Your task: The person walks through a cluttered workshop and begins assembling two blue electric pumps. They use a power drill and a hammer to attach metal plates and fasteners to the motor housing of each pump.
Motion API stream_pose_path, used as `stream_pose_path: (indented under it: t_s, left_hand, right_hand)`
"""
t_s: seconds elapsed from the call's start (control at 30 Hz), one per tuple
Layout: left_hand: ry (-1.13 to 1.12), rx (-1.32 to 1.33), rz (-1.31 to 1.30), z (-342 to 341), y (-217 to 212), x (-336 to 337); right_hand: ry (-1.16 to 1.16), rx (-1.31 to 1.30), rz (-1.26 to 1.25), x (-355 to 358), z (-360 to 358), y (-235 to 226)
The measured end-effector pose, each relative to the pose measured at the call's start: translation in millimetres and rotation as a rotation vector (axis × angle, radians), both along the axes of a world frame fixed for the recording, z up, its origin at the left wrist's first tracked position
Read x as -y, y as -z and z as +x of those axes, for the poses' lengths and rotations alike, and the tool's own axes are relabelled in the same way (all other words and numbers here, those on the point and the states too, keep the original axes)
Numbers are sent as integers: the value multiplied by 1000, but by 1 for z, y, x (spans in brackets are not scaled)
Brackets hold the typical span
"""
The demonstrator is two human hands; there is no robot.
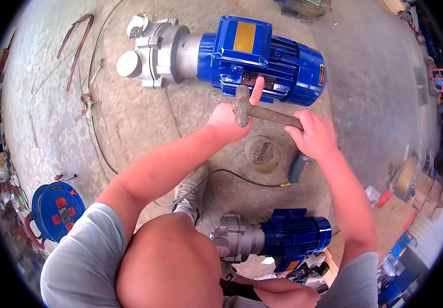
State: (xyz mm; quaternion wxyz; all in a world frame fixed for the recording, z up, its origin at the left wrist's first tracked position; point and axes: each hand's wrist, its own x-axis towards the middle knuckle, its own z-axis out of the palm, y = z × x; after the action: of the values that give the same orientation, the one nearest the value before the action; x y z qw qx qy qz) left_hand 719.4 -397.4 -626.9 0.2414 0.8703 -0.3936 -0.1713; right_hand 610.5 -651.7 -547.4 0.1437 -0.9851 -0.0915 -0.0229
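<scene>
A large blue electric motor (pixel 288 72) with a silver pump (pixel 162 54) on its left end lies on the floor ahead of me. My left hand (pixel 229 123) is at the motor's near side, its index finger stretched onto the small nameplate (pixel 249 79). The other fingers are curled, and anything inside them is hidden. In my right hand (pixel 316 134) is the wooden handle of a hammer (pixel 270 115), held roughly level. Its metal head hangs just over my left hand, partly covering it; whether they touch I cannot tell.
Below my hands stands a round tub (pixel 270 168) of small bits, beside a teal power tool (pixel 299 167) with a cable. A smaller blue motor-pump (pixel 296 233) lies near me. A blue cable reel (pixel 57 210) is left, a bent rod (pixel 80 49) far left, cardboard boxes (pixel 431 192) right.
</scene>
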Motion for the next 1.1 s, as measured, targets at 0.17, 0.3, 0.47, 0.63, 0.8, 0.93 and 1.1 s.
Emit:
stream_pose_path:
  t_s: [0.17,0.3,0.47,0.63,0.8,0.93,1.1]
  left_hand:
    - [-45,218,-54,-1,23,-4]
    - [-3,93,-48,4,21,-7]
    - [6,150,27,5,11,-5]
    - [-7,348,-21,9,26,-8]
    - [26,196,167,4,-8,-2]
    - [30,466,-32,4,28,-11]
    - [35,135,116,7,3,-7]
  right_hand:
    - [38,-108,-83,2,19,9]
    - [-49,-63,-67,6,18,9]
    - [34,-18,-90,2,27,14]
    - [-93,8,-55,2,29,7]
    - [-44,14,-94,2,23,10]
    - [-58,24,-71,-1,31,19]
    - [-51,-2,-30,9,19,18]
